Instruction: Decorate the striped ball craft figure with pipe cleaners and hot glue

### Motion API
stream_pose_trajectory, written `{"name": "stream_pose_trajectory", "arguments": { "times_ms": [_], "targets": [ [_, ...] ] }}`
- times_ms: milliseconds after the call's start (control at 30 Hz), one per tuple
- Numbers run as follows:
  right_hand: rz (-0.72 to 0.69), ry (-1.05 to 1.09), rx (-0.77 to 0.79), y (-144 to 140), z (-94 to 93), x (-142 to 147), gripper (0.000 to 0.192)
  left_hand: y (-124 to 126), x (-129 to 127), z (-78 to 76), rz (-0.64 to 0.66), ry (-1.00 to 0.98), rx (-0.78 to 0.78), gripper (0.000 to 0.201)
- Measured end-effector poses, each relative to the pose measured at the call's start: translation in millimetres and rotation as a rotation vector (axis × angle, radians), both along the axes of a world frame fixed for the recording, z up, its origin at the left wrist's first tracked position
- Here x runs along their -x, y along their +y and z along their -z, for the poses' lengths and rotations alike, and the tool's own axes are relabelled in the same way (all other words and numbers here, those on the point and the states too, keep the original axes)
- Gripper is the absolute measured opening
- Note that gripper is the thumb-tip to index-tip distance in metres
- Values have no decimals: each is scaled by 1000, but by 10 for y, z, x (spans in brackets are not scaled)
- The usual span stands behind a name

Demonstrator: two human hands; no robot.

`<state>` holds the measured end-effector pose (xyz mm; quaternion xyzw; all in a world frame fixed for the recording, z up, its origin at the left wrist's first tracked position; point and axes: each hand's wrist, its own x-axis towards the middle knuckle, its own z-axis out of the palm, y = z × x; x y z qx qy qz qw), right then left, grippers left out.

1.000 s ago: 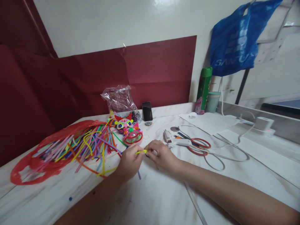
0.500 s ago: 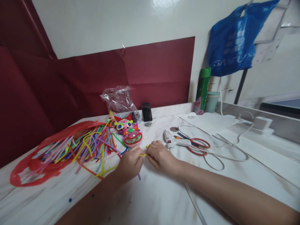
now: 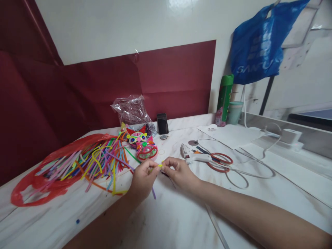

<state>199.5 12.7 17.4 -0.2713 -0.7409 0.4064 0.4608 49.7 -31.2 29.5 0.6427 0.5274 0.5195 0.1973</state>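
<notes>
Between my two hands, just above the table, is a small bent yellow pipe cleaner (image 3: 160,165). My left hand (image 3: 145,176) pinches one side of it between thumb and fingers. My right hand (image 3: 176,171) pinches the other side, with its fingertips close to the left ones. Most of the yellow piece is covered by my fingers. Right behind my hands sits a colourful craft figure (image 3: 140,140) with button-like eyes, red ears and a red-rimmed open mouth. A purple pipe cleaner (image 3: 154,193) sticks out below my left hand.
Many coloured pipe cleaners (image 3: 103,160) lie on a red plastic bag (image 3: 22,197) at left. On the right are a white glue gun (image 3: 198,157), red-handled scissors (image 3: 223,158) and a looping cable (image 3: 259,176). A phone (image 3: 162,123) leans at the back.
My fingers have shifted from closed-over grips to fingertip pinches, and the yellow piece now looks shorter and more bent. My right hand's thumb and index finger have opened into a loop.
</notes>
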Motion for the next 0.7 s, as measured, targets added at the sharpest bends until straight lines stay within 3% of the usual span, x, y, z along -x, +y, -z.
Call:
{"name": "stream_pose_trajectory", "arguments": {
  "times_ms": [100, 267, 367, 567, 700],
  "targets": [
    [2, -42, -59, 23, 19, 2, 11, 16, 35, 4, -11, 149, -72, 9],
    [86, -233, -484, 56, 4, -43, 10, 23, 79, -1, 7, 501, -239, 15],
    [104, -355, -633, 61, 2, -65, 9, 18, 86, 12, 35, 631, -305, 18],
    [131, -466, -835, 55, 18, -75, 15, 29, 112, 33, 79, 678, -306, 15],
    [112, -327, -750, 34, 16, -63, 15, 36, 109, 5, 74, 539, -258, 15]
  ]
}}
